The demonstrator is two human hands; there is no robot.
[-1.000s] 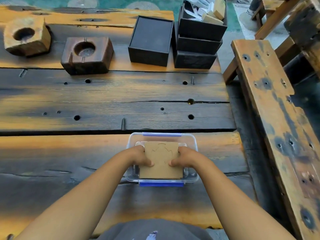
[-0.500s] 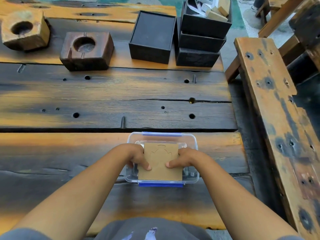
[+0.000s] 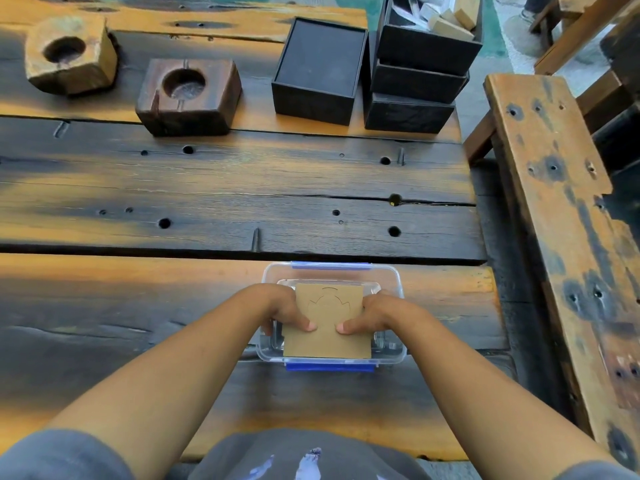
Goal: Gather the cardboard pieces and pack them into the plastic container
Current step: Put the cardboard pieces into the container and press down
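Observation:
A clear plastic container [image 3: 389, 277] with blue clips stands near the front edge of the wooden table. Over its opening lies a flat brown cardboard piece [image 3: 327, 336] with a cut outline on its face. My left hand [image 3: 282, 311] grips the cardboard's left edge and my right hand [image 3: 369, 317] grips its right edge, both thumbs pressed on top. The cardboard covers most of the container's inside, so what lies under it is hidden.
Two wooden blocks with round hollows [image 3: 188, 95] [image 3: 69, 53] sit at the back left. A black box [image 3: 318, 69] and a stack of black boxes [image 3: 420, 69] with light pieces inside stand at the back right. A wooden bench [image 3: 568, 244] runs along the right.
Both hands keep their grip on the cardboard over the container; it has barely shifted. The view has tilted down slightly.

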